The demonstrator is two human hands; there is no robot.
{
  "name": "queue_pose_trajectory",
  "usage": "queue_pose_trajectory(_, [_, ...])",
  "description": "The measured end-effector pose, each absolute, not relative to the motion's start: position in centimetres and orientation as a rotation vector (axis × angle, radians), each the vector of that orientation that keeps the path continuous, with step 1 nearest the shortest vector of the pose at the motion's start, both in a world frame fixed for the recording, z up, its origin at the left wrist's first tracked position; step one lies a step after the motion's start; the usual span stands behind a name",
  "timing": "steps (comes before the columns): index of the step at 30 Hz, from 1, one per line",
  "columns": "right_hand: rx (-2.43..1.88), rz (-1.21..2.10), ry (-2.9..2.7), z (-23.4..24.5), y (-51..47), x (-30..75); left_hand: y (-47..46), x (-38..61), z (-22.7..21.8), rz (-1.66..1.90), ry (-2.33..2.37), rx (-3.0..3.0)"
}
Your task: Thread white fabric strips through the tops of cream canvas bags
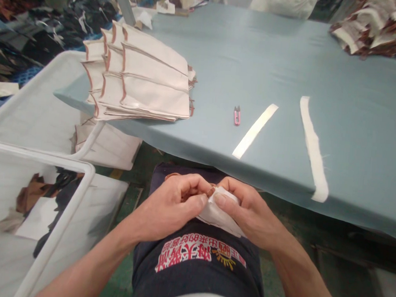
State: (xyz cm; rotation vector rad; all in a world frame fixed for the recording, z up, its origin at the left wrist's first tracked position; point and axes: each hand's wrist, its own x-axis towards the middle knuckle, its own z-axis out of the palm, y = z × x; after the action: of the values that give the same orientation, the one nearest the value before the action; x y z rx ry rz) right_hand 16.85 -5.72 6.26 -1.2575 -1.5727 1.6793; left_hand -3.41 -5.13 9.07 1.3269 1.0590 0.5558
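Observation:
Both my hands work over my lap on a small white fabric piece (218, 213) with a brown edge. My left hand (172, 203) is closed, pinching the piece's top edge with thumb and fingers. My right hand (248, 211) is closed around the same piece from the right, thumb pressed on the white cloth. The piece rests against my dark apron (196, 266), which carries red printed characters. How much of the piece is folded inside my fingers stays hidden.
A blue-grey cloth-covered table (325, 71) stands ahead. It bears a fanned stack of cream fabric pieces (145, 79), pink thread snips (237, 115), two white strips (255, 130) (313, 147) and patterned bundles (379, 27). White bins (34, 110) stand at my left.

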Motion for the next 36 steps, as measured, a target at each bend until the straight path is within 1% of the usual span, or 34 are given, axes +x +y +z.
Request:
queue_pose_trajectory(3, [-1.150,1.850,-1.432,5.7,-5.8,17.0,-5.4,-3.1,9.0,0.569,1.094,1.374])
queue_pose_trajectory(7, [-1.196,1.902,-1.295,5.5,-6.0,17.1,-5.7,-2.6,8.7,0.587,1.172,1.507])
queue_pose_trajectory(16, [-1.303,1.701,-1.446,5.9,-6.2,16.9,-5.5,-2.2,8.5,0.685,1.262,1.673])
queue_pose_trajectory(24, [-1.455,1.445,-1.551,6.1,-6.6,15.8,-6.1,-1.8,7.6,0.708,1.393,1.970])
queue_pose_trajectory(27, [-1.483,1.394,-1.562,6.0,-6.8,15.6,-6.2,-1.8,7.1,0.645,1.427,2.058])
queue_pose_trajectory(36, [-1.529,1.383,-1.590,4.9,-7.4,15.3,-5.9,-2.0,5.5,0.364,1.450,2.306])
